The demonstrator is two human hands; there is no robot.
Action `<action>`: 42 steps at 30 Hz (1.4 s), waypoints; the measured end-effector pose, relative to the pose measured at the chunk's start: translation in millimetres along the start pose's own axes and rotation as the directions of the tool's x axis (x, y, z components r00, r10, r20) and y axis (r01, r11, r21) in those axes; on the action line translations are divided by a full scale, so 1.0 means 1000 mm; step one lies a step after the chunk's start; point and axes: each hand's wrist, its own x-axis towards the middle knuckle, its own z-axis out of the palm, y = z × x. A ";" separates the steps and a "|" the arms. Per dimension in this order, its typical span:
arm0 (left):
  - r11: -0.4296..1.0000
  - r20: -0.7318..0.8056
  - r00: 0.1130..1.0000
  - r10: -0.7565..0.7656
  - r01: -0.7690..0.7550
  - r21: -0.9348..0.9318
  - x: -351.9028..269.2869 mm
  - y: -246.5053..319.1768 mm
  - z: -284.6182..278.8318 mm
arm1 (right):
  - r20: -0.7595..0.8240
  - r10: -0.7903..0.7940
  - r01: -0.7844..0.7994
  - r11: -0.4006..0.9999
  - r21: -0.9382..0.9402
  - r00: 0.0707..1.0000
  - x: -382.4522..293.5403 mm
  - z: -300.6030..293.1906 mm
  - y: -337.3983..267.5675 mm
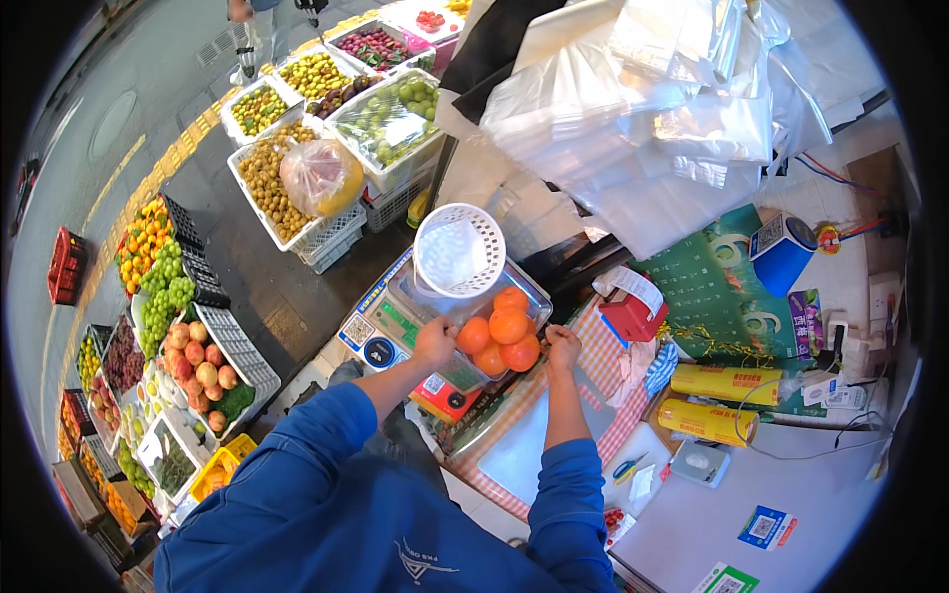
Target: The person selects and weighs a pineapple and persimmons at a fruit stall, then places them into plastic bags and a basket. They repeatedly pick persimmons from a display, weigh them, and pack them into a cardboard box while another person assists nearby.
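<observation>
Several round orange fruits [508,330] sit piled on the pan of a digital scale [400,319]. My left hand [436,342] is at the pile's left side, over the scale, its fingers curled inward. On the opposite side my right hand [562,347] is held close to the pan's right edge, fingers also curled. Clear plastic seems to surround the fruit; whether either hand grips it cannot be made out. A white perforated basket [460,250] with a pale sheet inside stands behind the fruit on the scale.
Stacked clear plastic bags [630,126] hang over the upper right. A red receipt printer [634,315], yellow film rolls [708,422] and scissors [629,468] lie to the right. Fruit crates [270,215] line the left, one bearing a bagged yellow fruit [322,178].
</observation>
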 end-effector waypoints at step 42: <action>0.888 -0.488 0.873 0.013 -0.235 -0.395 -0.023 0.010 -0.544 | 0.763 -0.220 0.169 0.975 0.146 0.608 -0.290 0.563 -0.129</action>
